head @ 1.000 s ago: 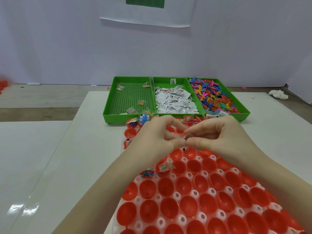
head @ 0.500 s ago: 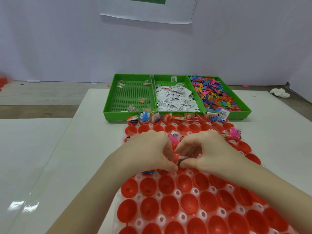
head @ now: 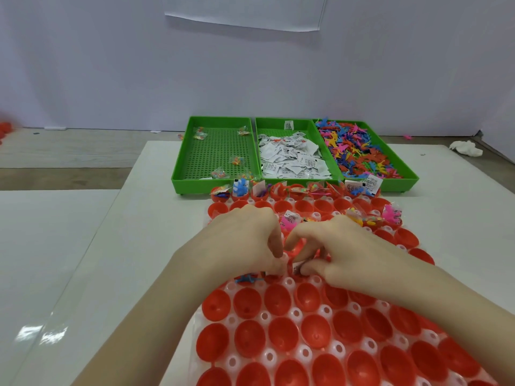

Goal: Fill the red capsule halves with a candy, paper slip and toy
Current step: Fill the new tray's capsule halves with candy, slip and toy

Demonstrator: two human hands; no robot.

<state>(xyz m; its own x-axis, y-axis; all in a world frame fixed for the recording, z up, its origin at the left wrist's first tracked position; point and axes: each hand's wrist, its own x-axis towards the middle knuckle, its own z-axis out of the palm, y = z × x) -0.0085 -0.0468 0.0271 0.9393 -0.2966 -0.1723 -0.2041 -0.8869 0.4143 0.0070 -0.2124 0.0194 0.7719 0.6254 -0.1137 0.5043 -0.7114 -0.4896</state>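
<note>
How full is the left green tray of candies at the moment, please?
Nearly empty. The left green tray holds only a few scattered candy packets, and its perforated floor shows bare across most of it.

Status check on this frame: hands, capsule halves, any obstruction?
Left hand and right hand both pinching a paper slip over the red capsule halves. Near rows empty. Nothing blocking.

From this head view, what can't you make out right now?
- Capsule halves under the left hand and right hand: hidden by the hands, fill unknown.
- Paper slip between the fingertips: mostly covered, print too small.
- Capsule tray's near rows: cut off by the bottom edge and the right forearm.
</note>
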